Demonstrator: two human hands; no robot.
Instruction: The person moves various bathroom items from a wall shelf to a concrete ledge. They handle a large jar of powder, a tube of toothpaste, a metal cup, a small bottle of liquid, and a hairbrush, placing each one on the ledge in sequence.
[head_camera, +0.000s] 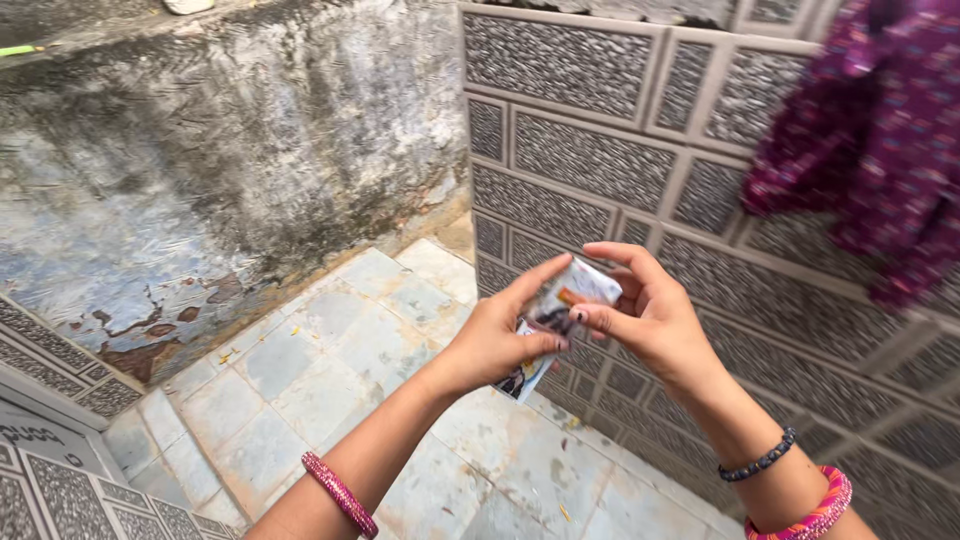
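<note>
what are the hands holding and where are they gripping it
Both hands hold a small printed sachet. The left hand pinches its left edge and middle; the right hand pinches its upper right end with the fingertips.

We see soft, even daylight w/ no hard shadows or glare — bright overall. Purple cloth (880, 140) at right is blurred; wide-angle bend shows at edges.

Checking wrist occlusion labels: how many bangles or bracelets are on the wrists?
3. One pink bangle on the left wrist; on the right wrist a dark beaded bracelet and, below it, a pink-and-orange bangle cut by the frame edge. More may sit out of frame.
</note>
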